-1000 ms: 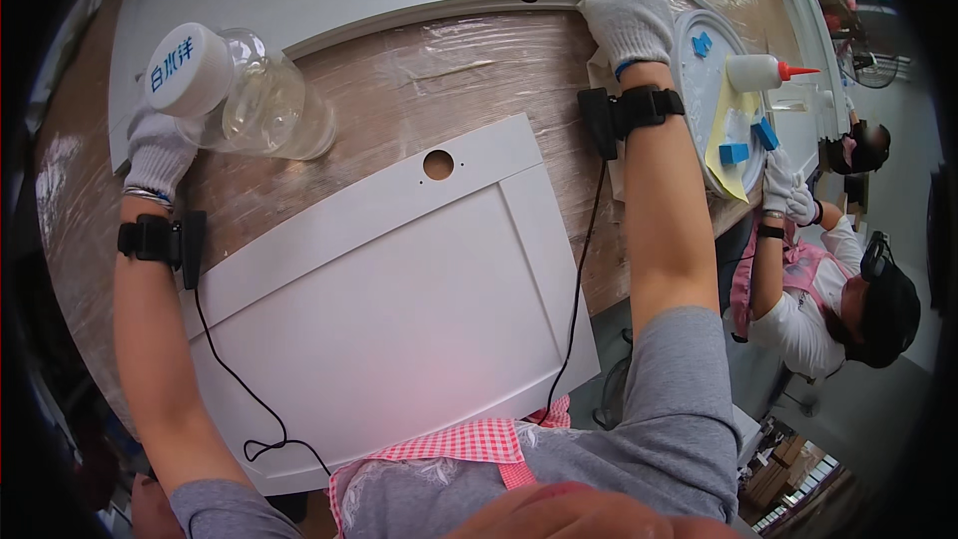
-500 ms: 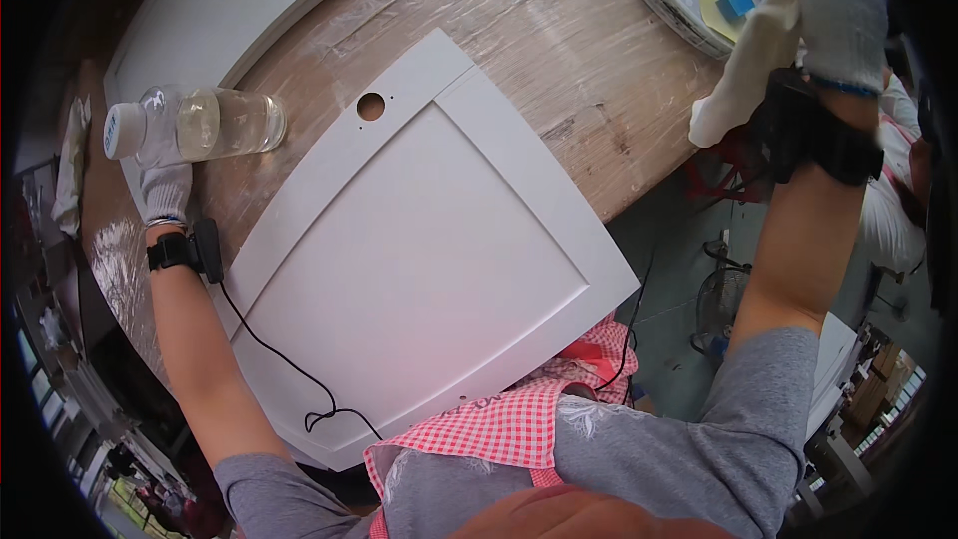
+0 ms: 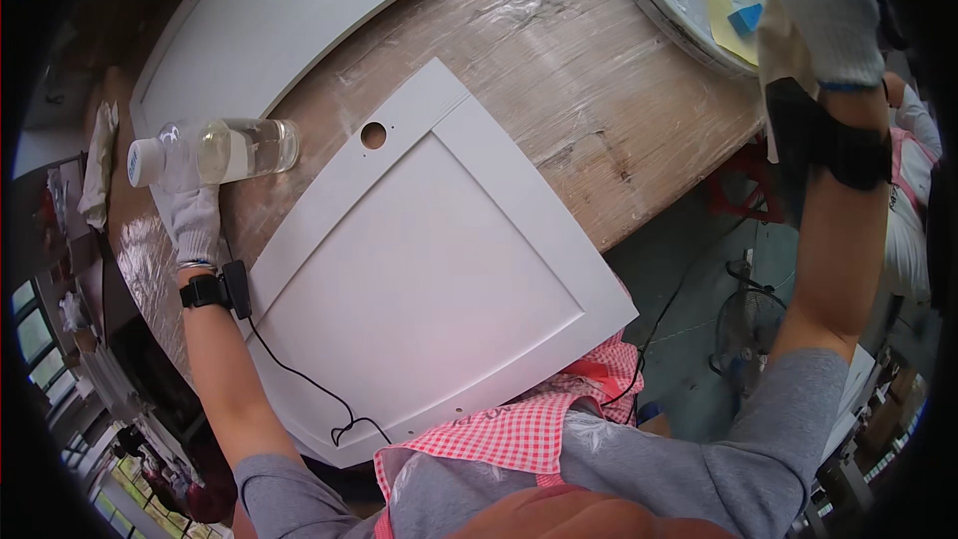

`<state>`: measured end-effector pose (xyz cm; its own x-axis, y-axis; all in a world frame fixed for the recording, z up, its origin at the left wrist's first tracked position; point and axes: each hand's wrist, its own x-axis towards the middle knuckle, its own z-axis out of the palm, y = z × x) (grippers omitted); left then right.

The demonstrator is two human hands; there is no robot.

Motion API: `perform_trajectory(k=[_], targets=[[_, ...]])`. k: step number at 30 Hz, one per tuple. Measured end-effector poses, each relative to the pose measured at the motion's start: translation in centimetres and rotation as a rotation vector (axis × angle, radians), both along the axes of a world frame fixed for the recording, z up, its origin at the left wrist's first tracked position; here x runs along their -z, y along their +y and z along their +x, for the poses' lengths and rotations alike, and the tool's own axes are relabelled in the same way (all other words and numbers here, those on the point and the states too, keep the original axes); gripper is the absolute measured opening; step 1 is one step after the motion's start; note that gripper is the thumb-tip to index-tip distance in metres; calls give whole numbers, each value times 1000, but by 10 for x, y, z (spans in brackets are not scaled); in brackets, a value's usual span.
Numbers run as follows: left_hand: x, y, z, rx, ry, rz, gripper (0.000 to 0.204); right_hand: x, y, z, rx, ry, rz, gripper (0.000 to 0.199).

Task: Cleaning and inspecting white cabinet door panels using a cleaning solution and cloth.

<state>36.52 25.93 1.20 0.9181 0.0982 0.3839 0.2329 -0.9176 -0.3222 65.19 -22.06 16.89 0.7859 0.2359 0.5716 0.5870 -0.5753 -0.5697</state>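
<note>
My left hand (image 3: 197, 224), in a white knit glove, is closed round a clear plastic bottle (image 3: 261, 146) with a white cap. The bottle lies on its side, partly full of clear liquid, at the table's left; its wall partly hides the fingers. At the far upper right, my right hand (image 3: 823, 15), also gloved and a little blurred, holds a beige cloth (image 3: 781, 45) that hangs beside the wrist. A white panel (image 3: 424, 250) with a recessed middle and a round hole near its far corner lies in front of me, its near edge against my checked apron.
A second white panel (image 3: 269, 25) with a hole lies at the far left. Near my right hand stands a round tub (image 3: 649, 2) with yellow sheet (image 3: 726, 10) and a blue block (image 3: 744, 20). Film covers the wooden table (image 3: 559, 70). A fan (image 3: 748, 334) stands below right.
The view has shifted, so the table and panels sit lower. My right hand has drawn the cloth up and back; less of it hangs out to the left. My left hand still holds the bottle.
</note>
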Motion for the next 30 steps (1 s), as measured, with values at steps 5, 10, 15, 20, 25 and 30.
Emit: perform_trajectory(k=[5,10,15,20,25,30], targets=[[-10,-17,-13,-68,84,1,31,115,92,27,-270,-213,-411,18],[-15,-23,-11,-132,163,-12,35,132,137,48,-161,-10,-502,28],[-16,-25,-16,-216,208,-22,40,139,147,47,-157,-8,-561,27],[-19,-29,-12,-286,256,-38,46,116,134,65,-169,12,-437,26],[-27,-39,-15,-353,287,-41,50,143,151,40,-83,-651,-568,29],[-29,-45,-12,-473,277,-262,50,124,139,49,-130,107,-616,26]])
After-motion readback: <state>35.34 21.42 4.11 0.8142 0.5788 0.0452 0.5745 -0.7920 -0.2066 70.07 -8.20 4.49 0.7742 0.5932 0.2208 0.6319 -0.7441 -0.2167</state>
